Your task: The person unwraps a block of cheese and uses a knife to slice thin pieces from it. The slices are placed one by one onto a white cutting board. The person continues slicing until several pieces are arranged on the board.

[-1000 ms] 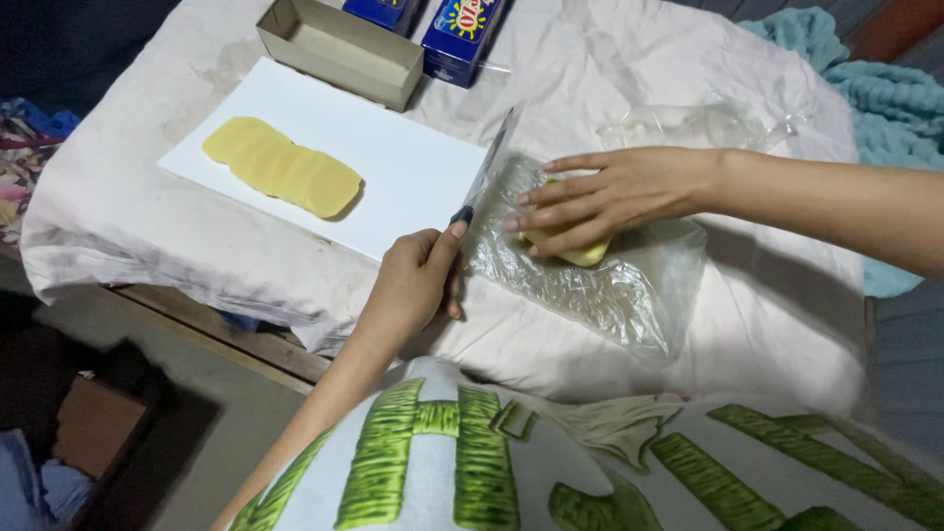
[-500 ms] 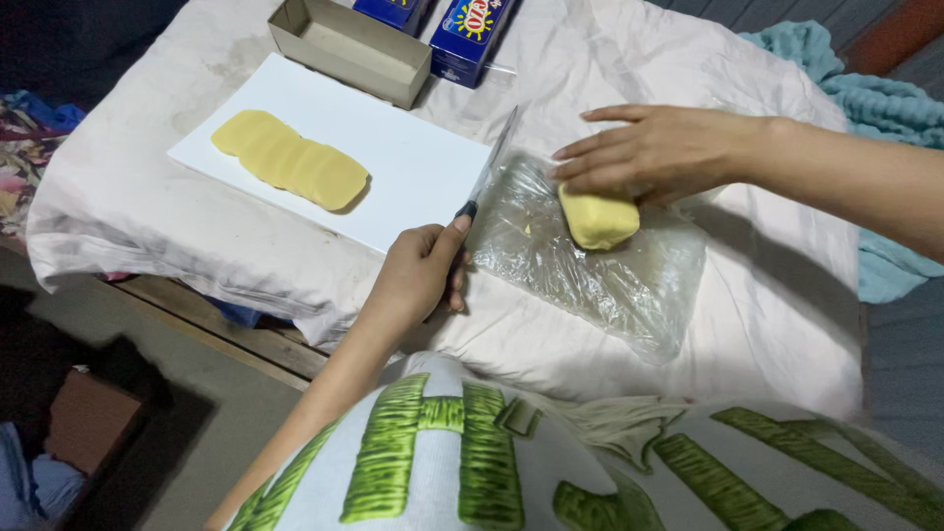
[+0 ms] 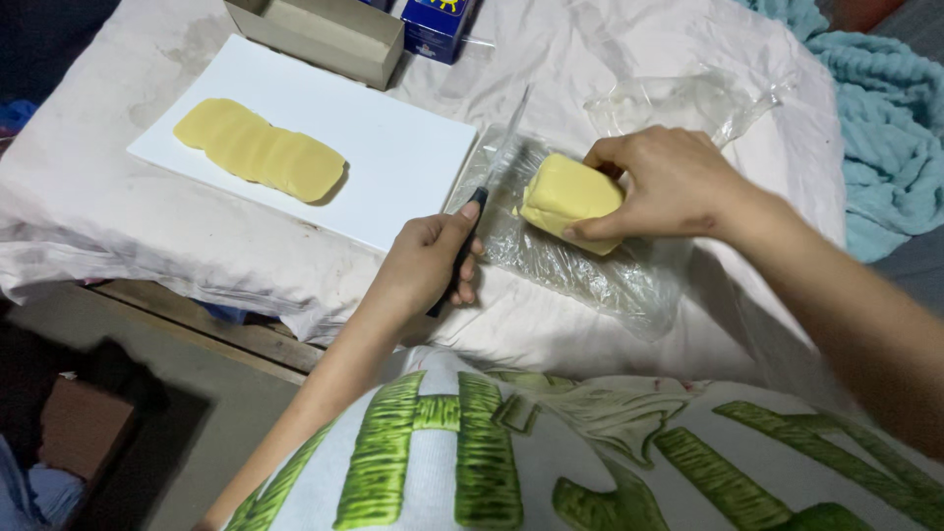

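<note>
Knife (image 3: 497, 162) in my left hand (image 3: 423, 265), fist closed on the dark handle, blade pointing up and away. Right hand (image 3: 669, 187) is gripping the yellow block (image 3: 568, 200), holding it on the clear plastic sheet (image 3: 590, 270). Block is sitting just right of the blade, long axis running across it. Cut slices (image 3: 258, 149) are lying on the white board (image 3: 393, 167), well left.

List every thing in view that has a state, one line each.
Left hand: closed around the knife handle.
Knife: blade on edge, beside the block.
Right hand: grip on the yellow block.
Yellow block: uncut end facing the knife, on clear plastic sheet.
Slices: overlapping on the white board.
Cardboard box: open.
</note>
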